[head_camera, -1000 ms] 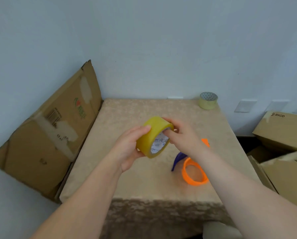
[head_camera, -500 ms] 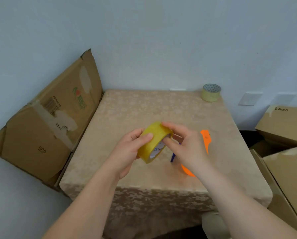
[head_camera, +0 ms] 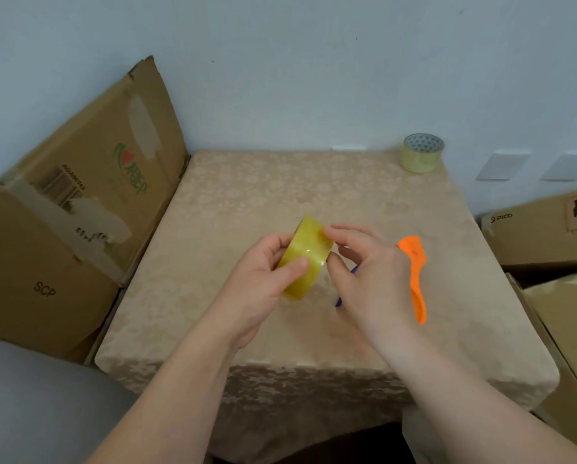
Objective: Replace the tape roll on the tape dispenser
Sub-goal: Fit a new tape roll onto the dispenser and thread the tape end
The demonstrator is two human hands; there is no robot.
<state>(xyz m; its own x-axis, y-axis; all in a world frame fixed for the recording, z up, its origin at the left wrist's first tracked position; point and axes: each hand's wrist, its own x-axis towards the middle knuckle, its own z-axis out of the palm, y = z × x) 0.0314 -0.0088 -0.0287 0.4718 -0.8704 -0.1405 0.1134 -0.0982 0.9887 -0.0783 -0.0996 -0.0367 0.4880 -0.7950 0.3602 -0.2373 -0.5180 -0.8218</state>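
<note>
Beige-clothed table [head_camera: 247,195], near edge at 6 o'clock, far half bare. Yellow tape roll [head_camera: 305,257]: held above centre, left hand [head_camera: 263,279] clamped on its band, right hand [head_camera: 371,262] fingertips pinching its upper rim. Orange tape dispenser [head_camera: 414,272]: lying at 3 o'clock, partly hidden by the right hand. Spare roll [head_camera: 422,152]: far corner, 1 o'clock. Cardboard boxes [head_camera: 62,212]: flanking both side edges.

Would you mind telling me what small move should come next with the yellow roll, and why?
Probably pick at the yellow tape roll with the right hand to find its loose end. The left hand grips the roll above the table, the right fingertips rest on its outer band, no tape is peeled, and the orange dispenser lies on the table behind that hand.
</note>
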